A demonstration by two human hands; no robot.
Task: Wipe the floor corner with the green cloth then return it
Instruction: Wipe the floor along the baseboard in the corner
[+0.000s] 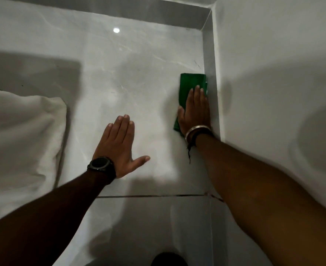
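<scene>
A folded green cloth [191, 83] lies flat on the glossy grey floor tile, tight against the skirting of the right wall. My right hand [195, 110] presses down on it with the palm flat and the fingers together, covering its near half. The floor corner [206, 25] where the two walls meet is farther ahead of the cloth. My left hand [120, 145] rests flat on the bare tile to the left, fingers stretched and thumb out, holding nothing. It wears a black watch; the right wrist has a metal bangle and dark threads.
A white wall [273, 73] with a grey skirting strip [209, 60] runs along the right. White bedding [20, 135] hangs down at the left edge. A tile joint [148, 196] crosses the floor near me. A dark shape [168, 259] sits at the bottom edge.
</scene>
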